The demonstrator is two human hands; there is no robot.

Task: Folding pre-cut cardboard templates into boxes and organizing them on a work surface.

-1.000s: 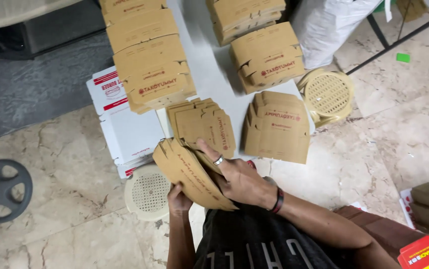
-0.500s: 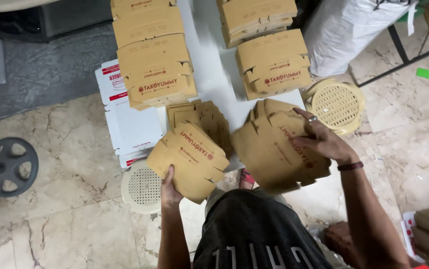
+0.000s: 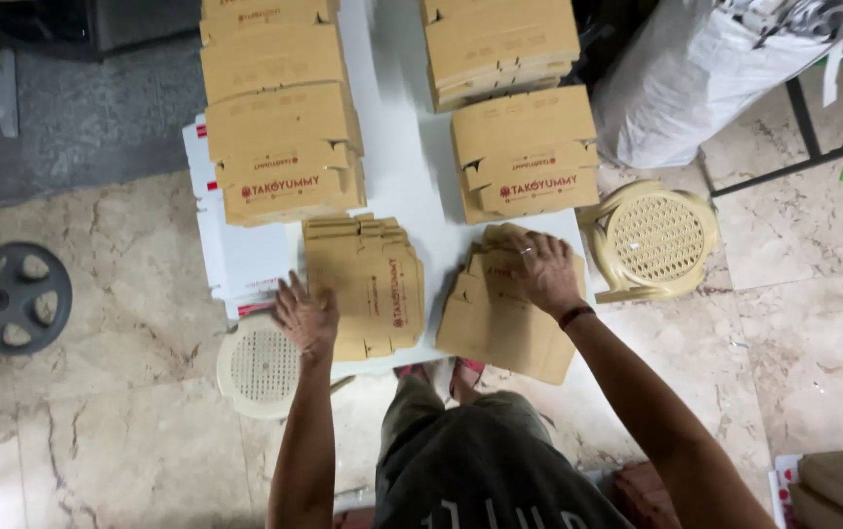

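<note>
Both hands lowered: left hand (image 3: 304, 315), right hand (image 3: 542, 271) flat, grip open, on box stacks (image 3: 367, 284).

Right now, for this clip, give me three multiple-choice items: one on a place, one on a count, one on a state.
1. Where does the right hand rest?
A. on the right pile of flat boxes
B. on the tan stool
C. on the white sack

2. How many round woven-top stools show?
A. one
B. two
C. four

3. How is the left hand?
A. closed in a fist
B. open, fingers spread, beside the middle pile
C. out of view

Answers: 1 A, the palm lies on that pile. 2 B, the tan stool at the right and a pale stool below the left hand. 3 B, fingers are splayed at the table edge.
</note>
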